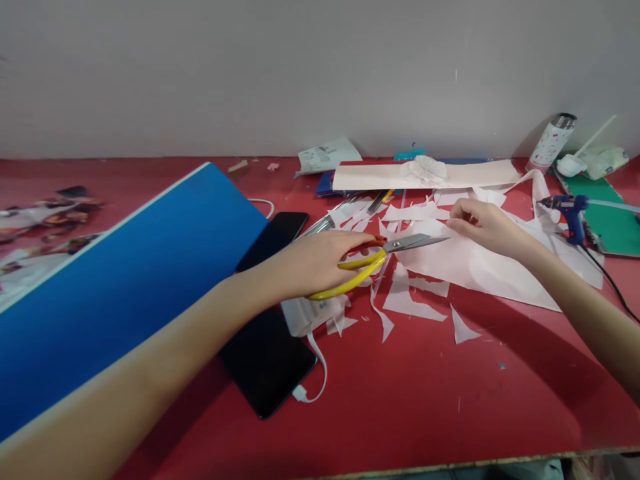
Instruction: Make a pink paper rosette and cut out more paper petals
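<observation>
Yellow-handled steel scissors [357,275] are the main item on my inspection, held in the person's left hand [313,263], which closes firmly around the handle loops from above. The two blades lie nearly together and point right; from this head-worn view I can make out no clear gap between them. Their tips sit over a large pale pink paper sheet [480,270], just short of the right hand [487,228], whose curled fingers [463,223] come down onto that sheet. Whether those fingers pinch it or merely rest on it, I cannot tell. For sound handling, I would judge that the sheet should be kept flat and steady close to the blades, with the fingertips well clear of the sharp points. Narrow pale pink offcuts [405,293] lie scattered across the red tabletop [400,407] below the hands. A flat blue board [125,280] lies to the left, beside a black smartphone [265,353] with a white charging cable [315,373] attached. To the right stands a blue hot glue gun [570,213] at the edge of a green mat [613,223], and a pale strip bearing a ruffled rosette [425,172] lies further ahead.
</observation>
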`<state>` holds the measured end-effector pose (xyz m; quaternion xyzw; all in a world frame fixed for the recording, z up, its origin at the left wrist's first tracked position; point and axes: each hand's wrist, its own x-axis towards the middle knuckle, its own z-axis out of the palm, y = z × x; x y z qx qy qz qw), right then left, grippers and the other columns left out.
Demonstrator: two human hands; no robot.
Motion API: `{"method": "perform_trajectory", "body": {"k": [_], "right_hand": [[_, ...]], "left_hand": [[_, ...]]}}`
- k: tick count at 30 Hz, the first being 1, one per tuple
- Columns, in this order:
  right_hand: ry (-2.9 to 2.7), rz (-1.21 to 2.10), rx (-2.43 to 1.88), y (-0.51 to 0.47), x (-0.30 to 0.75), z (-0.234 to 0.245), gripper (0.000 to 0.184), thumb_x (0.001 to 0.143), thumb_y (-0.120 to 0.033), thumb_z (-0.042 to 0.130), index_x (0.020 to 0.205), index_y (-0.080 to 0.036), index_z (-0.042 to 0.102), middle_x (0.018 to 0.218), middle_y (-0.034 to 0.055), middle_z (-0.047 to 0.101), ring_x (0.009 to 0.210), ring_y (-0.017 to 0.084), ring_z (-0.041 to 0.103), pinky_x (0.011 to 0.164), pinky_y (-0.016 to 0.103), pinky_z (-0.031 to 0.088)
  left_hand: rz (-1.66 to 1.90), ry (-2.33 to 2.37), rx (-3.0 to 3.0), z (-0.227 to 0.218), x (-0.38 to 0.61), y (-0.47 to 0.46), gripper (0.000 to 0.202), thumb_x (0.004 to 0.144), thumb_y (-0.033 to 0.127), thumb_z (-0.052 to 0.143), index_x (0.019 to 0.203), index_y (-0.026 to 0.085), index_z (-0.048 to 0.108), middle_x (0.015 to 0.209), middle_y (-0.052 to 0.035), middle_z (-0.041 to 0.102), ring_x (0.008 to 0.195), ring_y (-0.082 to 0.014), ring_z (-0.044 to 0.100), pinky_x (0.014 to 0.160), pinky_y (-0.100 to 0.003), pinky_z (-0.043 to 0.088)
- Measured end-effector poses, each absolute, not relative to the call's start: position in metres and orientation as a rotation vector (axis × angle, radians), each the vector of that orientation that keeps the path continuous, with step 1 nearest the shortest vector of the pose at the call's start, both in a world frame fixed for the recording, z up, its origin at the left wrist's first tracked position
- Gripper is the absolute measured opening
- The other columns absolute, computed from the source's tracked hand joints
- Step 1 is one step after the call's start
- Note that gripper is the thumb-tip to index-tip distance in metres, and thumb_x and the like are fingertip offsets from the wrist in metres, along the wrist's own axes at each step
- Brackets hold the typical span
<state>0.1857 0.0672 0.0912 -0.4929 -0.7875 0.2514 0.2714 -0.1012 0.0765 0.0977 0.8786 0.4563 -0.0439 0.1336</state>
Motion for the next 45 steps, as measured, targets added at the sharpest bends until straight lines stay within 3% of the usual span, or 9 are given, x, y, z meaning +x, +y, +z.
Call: {"method": "perform_trajectory", "body": {"k": [5,10,18,37,45], "right_hand": [[-2.121,0.676,-1.352,0.075,0.179,0.096,0.019,0.086,-0.033,0.048,0.073,-0.02,0.048,0.08,0.0036,0.055,0.068,0.014,0.047,0.06,0.029,0.036],[-2.346,0.918,-1.452,0.093,0.168,0.102,0.032,0.086,-0.046,0.049,0.066,-0.02,0.05,0.074,0.0039,0.053,0.059,0.012,0.042,0.051,0.029,0.033],[-2.381,0.991,-1.378,0.1,0.156,0.109,0.022,0.083,-0.029,0.053,0.064,-0.019,0.05,0.066,-0.0003,0.044,0.056,0.01,0.036,0.05,0.027,0.029],[-2.454,1.033,-1.291,0.096,0.144,0.114,0.021,0.082,-0.025,0.051,0.065,-0.019,0.041,0.063,-0.0038,0.039,0.055,0.008,0.033,0.049,0.025,0.025],[-2.55,0.982,-1.246,0.102,0.139,0.107,0.023,0.082,-0.026,0.05,0.063,-0.019,0.04,0.064,-0.0029,0.039,0.056,0.009,0.032,0.05,0.027,0.025]], "left_hand": [[-0.145,1.326,2.551,0.1,-0.102,0.075,0.055,0.084,0.052,0.04,0.129,0.022,0.052,0.127,-0.0095,0.06,0.112,-0.0272,0.057,0.088,-0.036,0.044],[-0.184,1.318,2.579,0.106,-0.095,0.071,0.057,0.083,0.055,0.036,0.126,0.02,0.054,0.124,-0.0103,0.062,0.107,-0.0277,0.059,0.085,-0.036,0.045],[-0.214,1.353,2.627,0.109,-0.089,0.068,0.057,0.081,0.055,0.037,0.123,0.022,0.056,0.122,-0.0097,0.063,0.105,-0.0294,0.059,0.078,-0.037,0.046],[-0.345,1.394,2.639,0.117,-0.088,0.066,0.05,0.082,0.051,0.038,0.12,0.025,0.058,0.112,-0.008,0.068,0.086,-0.0247,0.063,0.062,-0.033,0.041],[-0.458,1.405,2.651,0.123,-0.088,0.069,0.052,0.081,0.048,0.04,0.123,0.025,0.059,0.108,-0.0089,0.07,0.084,-0.027,0.064,0.065,-0.036,0.044]]}}
